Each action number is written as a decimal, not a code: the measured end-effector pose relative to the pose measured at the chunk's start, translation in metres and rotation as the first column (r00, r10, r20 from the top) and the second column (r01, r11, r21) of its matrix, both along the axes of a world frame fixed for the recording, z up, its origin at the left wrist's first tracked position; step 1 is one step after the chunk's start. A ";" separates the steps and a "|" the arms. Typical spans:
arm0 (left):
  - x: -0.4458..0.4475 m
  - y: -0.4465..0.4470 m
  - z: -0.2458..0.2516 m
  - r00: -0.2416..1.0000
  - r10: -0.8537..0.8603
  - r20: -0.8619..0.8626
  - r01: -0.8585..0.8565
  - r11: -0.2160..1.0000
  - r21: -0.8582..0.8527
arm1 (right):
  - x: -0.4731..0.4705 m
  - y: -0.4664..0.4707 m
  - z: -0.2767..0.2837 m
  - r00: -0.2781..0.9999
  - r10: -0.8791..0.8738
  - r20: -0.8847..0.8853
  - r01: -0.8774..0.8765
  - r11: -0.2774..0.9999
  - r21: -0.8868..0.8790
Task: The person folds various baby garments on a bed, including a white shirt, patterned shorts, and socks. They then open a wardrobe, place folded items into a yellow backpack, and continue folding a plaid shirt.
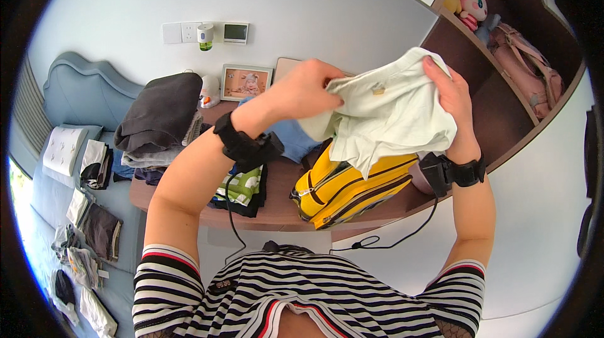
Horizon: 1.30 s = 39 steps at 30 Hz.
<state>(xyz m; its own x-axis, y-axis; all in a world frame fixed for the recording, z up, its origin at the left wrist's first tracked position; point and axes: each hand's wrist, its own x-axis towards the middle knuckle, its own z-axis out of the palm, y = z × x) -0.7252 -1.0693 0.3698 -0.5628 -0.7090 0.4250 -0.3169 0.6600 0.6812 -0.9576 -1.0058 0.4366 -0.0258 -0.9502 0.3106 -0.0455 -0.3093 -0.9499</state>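
Observation:
A small pale green garment (391, 107), which looks like a pair of shorts, is stretched between my two hands above the desk. My left hand (306, 85) pinches its waistband at the left end, a little blurred. At the other end, my right hand (450, 97) grips the band with the thumb in front; some fingers are hidden behind the cloth. A small tan mark or label shows near the waistband. Directly below the garment lies a yellow backpack (349, 192) with dark zips. Under my left forearm sits a folded green-and-white patterned garment (240, 187) on dark cloth.
The wooden desk (278, 196) also holds a tall stack of folded dark clothes (160, 107), blue cloth (295, 135) and a framed photo (247, 82). Left of it, a blue bed (132, 229) bears several clothing piles. Shelves (500, 74) at right hold plush toys and a pink bag (528, 69).

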 end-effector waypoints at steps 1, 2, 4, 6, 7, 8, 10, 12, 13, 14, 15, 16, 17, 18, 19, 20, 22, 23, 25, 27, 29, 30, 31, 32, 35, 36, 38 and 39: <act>0.006 -0.006 -0.001 0.989 -0.015 -0.144 0.031 0.993 0.110 | -0.006 0.001 0.000 0.998 0.056 0.043 -0.056 0.998 -0.005; 0.012 -0.010 -0.003 0.958 -0.014 -0.285 0.078 0.974 0.215 | -0.012 0.000 0.001 0.998 0.024 0.060 -0.027 0.999 0.039; 0.027 -0.017 -0.004 0.877 0.009 -0.480 0.214 0.887 0.408 | -0.021 -0.004 0.001 0.995 0.006 0.103 -0.017 0.994 0.104; 0.036 -0.023 -0.002 0.761 -0.032 -0.648 0.381 0.831 0.406 | -0.028 -0.006 -0.003 0.982 0.087 0.167 -0.099 0.993 0.066; 0.039 -0.025 0.000 0.693 -0.033 -0.721 0.453 0.797 0.399 | -0.031 -0.007 -0.005 0.975 0.088 0.204 -0.105 0.992 0.070; 0.040 -0.027 0.002 0.653 -0.014 -0.757 0.480 0.780 0.400 | -0.035 -0.008 -0.005 0.979 0.098 0.180 -0.106 0.994 0.033; 0.039 -0.027 0.004 0.597 -0.033 -0.801 0.537 0.759 0.369 | -0.038 -0.010 -0.007 0.977 0.133 0.168 -0.133 0.991 -0.011; 0.033 -0.027 0.006 0.593 -0.014 -0.805 0.518 0.773 0.367 | -0.040 -0.012 -0.010 0.989 0.133 0.065 -0.131 0.991 -0.030; 0.029 -0.027 0.007 0.613 0.006 -0.790 0.475 0.796 0.375 | -0.040 -0.013 -0.011 0.993 0.115 -0.031 -0.116 0.993 -0.027; 0.026 -0.027 0.007 0.636 0.038 -0.771 0.429 0.813 0.394 | -0.040 -0.013 -0.011 0.990 0.071 -0.124 -0.068 0.997 0.029; 0.024 -0.027 0.007 0.630 0.074 -0.773 0.400 0.822 0.404 | -0.040 -0.014 -0.012 0.993 0.098 -0.063 -0.100 0.994 -0.033; 0.022 -0.027 0.008 0.623 0.118 -0.773 0.370 0.827 0.424 | -0.040 -0.014 -0.012 0.995 0.100 -0.001 -0.100 0.994 -0.044; 0.021 -0.027 0.008 0.615 0.163 -0.771 0.339 0.829 0.445 | -0.040 -0.014 -0.011 0.991 0.116 0.059 -0.112 0.991 -0.070; 0.021 -0.028 0.009 0.615 0.178 -0.768 0.338 0.821 0.461 | -0.039 -0.014 -0.011 0.988 0.128 0.086 -0.122 0.990 -0.070; 0.022 -0.029 0.009 0.616 0.193 -0.764 0.337 0.812 0.477 | -0.039 -0.014 -0.010 0.986 0.137 0.096 -0.135 0.990 -0.028; 0.022 -0.029 0.010 0.612 0.217 -0.760 0.334 0.801 0.497 | -0.039 -0.014 -0.010 0.984 0.141 0.109 -0.141 0.990 -0.014; 0.024 -0.031 0.010 0.617 0.189 -0.764 0.360 0.796 0.487 | -0.039 -0.014 -0.010 0.978 0.149 0.148 -0.152 0.988 0.003; 0.025 -0.032 0.009 0.613 0.185 -0.768 0.371 0.791 0.487 | -0.040 -0.014 -0.011 0.972 0.155 0.175 -0.158 0.987 0.007; 0.026 -0.033 0.008 0.627 0.214 -0.749 0.330 0.797 0.505 | -0.041 -0.015 -0.011 0.968 0.171 0.185 -0.175 0.985 0.004; 0.028 -0.035 0.007 0.631 0.216 -0.745 0.329 0.795 0.510 | -0.045 -0.014 -0.011 0.974 0.167 0.154 -0.167 0.986 -0.010; 0.028 -0.036 0.006 0.626 0.204 -0.752 0.352 0.787 0.507 | -0.047 -0.015 -0.011 0.967 0.186 0.173 -0.186 0.982 -0.016; 0.027 -0.036 0.006 0.618 0.195 -0.762 0.377 0.777 0.504 | -0.048 -0.015 -0.011 0.968 0.172 0.185 -0.172 0.985 -0.017; 0.027 -0.036 0.005 0.607 0.204 -0.768 0.388 0.767 0.510 | -0.049 -0.015 -0.011 0.965 0.177 0.193 -0.177 0.984 -0.014; 0.026 -0.035 0.005 0.599 0.216 -0.771 0.398 0.755 0.521 | -0.048 -0.014 -0.011 0.965 0.165 0.203 -0.167 0.986 -0.008; 0.022 -0.029 0.008 0.606 0.179 -0.775 0.452 0.725 0.520 | -0.044 -0.012 -0.009 0.970 0.125 0.210 -0.126 0.992 -0.012; 0.019 -0.026 0.010 0.610 0.165 -0.775 0.461 0.721 0.517 | -0.040 -0.010 -0.008 0.972 0.110 0.208 -0.109 0.994 -0.014; 0.012 -0.017 0.015 0.618 0.157 -0.770 0.475 0.706 0.525 | -0.030 -0.006 -0.006 0.983 0.104 0.151 -0.101 0.994 -0.030; 0.007 -0.012 0.018 0.625 0.125 -0.771 0.488 0.708 0.510 | -0.024 -0.003 -0.005 0.991 0.045 0.127 -0.043 0.999 -0.017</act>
